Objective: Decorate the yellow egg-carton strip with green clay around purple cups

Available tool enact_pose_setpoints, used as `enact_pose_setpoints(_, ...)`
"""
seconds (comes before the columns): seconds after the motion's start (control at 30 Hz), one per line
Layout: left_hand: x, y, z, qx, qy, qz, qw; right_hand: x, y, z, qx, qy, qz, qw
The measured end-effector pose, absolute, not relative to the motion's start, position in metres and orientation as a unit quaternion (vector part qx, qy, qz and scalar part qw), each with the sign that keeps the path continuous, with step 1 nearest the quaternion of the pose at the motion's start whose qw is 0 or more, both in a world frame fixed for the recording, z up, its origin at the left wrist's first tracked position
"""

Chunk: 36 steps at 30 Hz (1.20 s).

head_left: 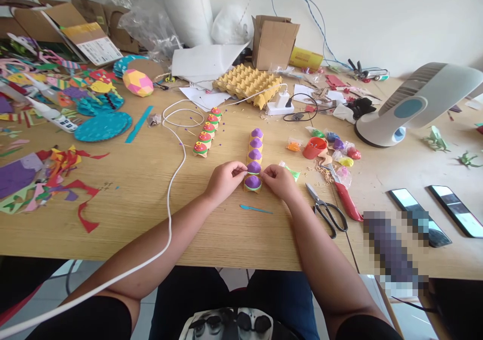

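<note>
A purple-domed egg-carton strip point(254, 159) on the counter point(151, 189) is pinched at its near end by the left hand point(223, 180) and right hand point(278, 181); scissors point(326, 210) lie right of it.

Bright daylight fills your view. The bench point(132, 189) is evenly lit, and your left hand point(224, 179) and right hand point(279, 181) cast only faint, soft shadows. The phone screens point(418, 215) at lower right catch glare. Frame edges bow from the wide lens, and a pixelated patch sits at lower right.
</note>
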State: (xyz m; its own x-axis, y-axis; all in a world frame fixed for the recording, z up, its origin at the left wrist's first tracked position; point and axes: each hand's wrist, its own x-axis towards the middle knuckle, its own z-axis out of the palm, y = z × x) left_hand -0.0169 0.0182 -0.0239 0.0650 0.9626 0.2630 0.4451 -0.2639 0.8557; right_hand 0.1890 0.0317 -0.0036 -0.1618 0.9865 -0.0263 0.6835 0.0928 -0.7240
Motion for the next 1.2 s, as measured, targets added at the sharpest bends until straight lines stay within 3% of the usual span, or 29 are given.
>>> enact_pose_setpoints(1.2,-0.0142,0.0212,-0.0255,0.667,0.522,0.443,0.294,0.1856,0.0305,-0.0065,-0.604,-0.689,0.301,0.264)
